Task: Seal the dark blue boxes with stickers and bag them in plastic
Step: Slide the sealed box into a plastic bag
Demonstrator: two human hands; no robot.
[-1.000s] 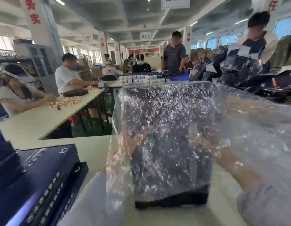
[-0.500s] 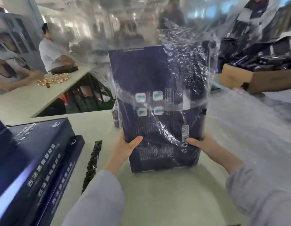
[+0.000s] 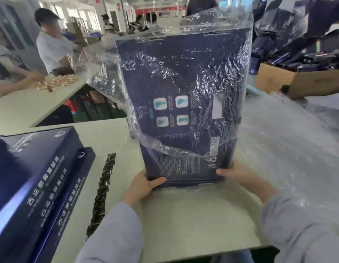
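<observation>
- Your dark blue box (image 3: 184, 111) stands upright over the counter (image 3: 184, 221), directly in front of you, with its long axis vertical and one short end pointing down.
- Its broad printed face is turned toward you, with four pale icon squares near the middle and a barcode low on the right.
- The clear plastic bag (image 3: 221, 54) is pulled over the box from the top. Its crumpled open edge hangs across the lower part of the face, so the bottom strip of the box is bare.
- Your left hand (image 3: 144, 185) grips the lower left corner, thumb lying across the front face, the other fingers hidden behind.
- Your right hand (image 3: 239, 173) grips the lower right corner, thumb on the front.
- You cannot tell whether the bottom edge touches the counter.
- To your left, more dark blue boxes (image 3: 32, 177) lie flat in a stack, with a strip of black stickers (image 3: 102, 192) just beside them.
- A heap of clear bags (image 3: 288, 149) lies to your right.
</observation>
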